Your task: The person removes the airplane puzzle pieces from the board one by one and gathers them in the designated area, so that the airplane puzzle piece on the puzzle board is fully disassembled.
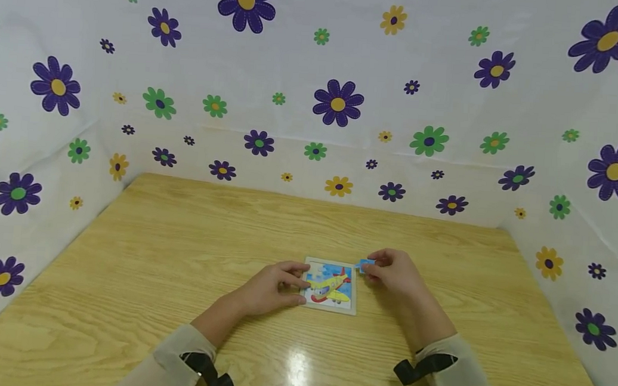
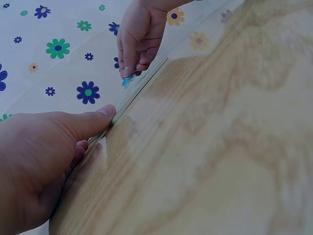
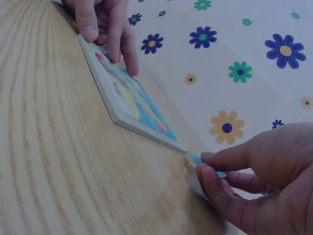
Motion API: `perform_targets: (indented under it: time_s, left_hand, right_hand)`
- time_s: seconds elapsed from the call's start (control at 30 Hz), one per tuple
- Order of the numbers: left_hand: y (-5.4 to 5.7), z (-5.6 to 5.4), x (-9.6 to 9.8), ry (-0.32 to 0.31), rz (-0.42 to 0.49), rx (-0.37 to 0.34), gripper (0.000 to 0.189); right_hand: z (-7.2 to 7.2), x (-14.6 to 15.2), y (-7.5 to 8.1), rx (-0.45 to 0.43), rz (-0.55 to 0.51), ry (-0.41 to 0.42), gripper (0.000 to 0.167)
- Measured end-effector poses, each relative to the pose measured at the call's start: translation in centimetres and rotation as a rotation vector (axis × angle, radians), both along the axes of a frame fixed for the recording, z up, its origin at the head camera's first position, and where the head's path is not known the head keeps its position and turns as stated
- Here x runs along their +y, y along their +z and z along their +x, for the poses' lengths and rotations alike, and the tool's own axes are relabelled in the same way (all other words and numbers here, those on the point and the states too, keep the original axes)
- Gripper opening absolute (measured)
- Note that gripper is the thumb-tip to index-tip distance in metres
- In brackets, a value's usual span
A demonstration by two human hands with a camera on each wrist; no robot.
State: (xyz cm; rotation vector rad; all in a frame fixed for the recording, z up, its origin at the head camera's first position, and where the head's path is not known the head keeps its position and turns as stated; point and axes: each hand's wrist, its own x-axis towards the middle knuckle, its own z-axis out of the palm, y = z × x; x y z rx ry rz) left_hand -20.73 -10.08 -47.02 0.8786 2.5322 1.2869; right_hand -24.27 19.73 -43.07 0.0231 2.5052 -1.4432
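A small square jigsaw puzzle showing a yellow and red airplane on blue sky lies in a pale frame on the table. My left hand rests at its left side, thumb at the near corner and fairly straight fingers reaching over the frame onto the picture. Pale gaps show at the picture's upper left. Just off the puzzle's far right corner, my right hand pinches a blue puzzle piece between thumb and fingers. In the right wrist view, this piece is close to the frame's corner, partly covered by fingertips.
The wood-grain table extends around the puzzle on all sides. A white cloth printed with purple, green and yellow flowers stands behind the table and along both sides. Black straps wrap both wrists over pale sleeves.
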Motion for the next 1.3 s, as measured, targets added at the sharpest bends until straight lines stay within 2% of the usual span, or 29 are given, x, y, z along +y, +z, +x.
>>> perform_targets:
  time_s: [0.2, 0.33, 0.43, 0.6, 0.77, 0.87, 1.1, 1.3]
  left_hand:
    - [0.0, 0.2, -0.2, -0.002, 0.009, -0.004, 0.033]
    - [0.0, 0.2, -0.3, -0.004, 0.011, -0.016, 0.033]
    - [-0.1, 0.2, -0.3, -0.001, 0.014, -0.026, 0.034]
    - [-0.1, 0.3, -0.4, -0.008, 0.021, -0.016, 0.034]
    - [-0.1, 0.2, -0.4, -0.006, 0.022, -0.021, 0.034]
    - [0.0, 0.2, -0.3, -0.004, 0.024, -0.03, 0.033]
    - [0.1, 0.1, -0.1, 0.001, 0.024, -0.043, 0.033]
    - [0.2, 0.1, -0.1, -0.005, 0.024, -0.044, 0.033]
  right_hand:
    - [-0.1, 0.2, -0.1, -0.014, 0.034, 0.0, 0.031]
    - [-0.1, -0.3, -0.4, 0.041, 0.119, -0.023, 0.025]
    - [-0.1, -0.5, -0.5, 0.055, 0.138, -0.028, 0.023]
    - [-0.1, -0.5, -0.5, 0.03, 0.085, -0.047, 0.029]
    - [0.0, -1.0, -0.6, 0.051, 0.061, -0.061, 0.035]
    - [0.2, -1.7, -0.7, 0.061, 0.051, -0.029, 0.034]
    - [1.0, -3.4, -1.0, 0.087, -0.005, 0.112, 0.029]
    - [1.6, -4.9, -1.3, 0.063, -0.09, 0.228, 0.03]
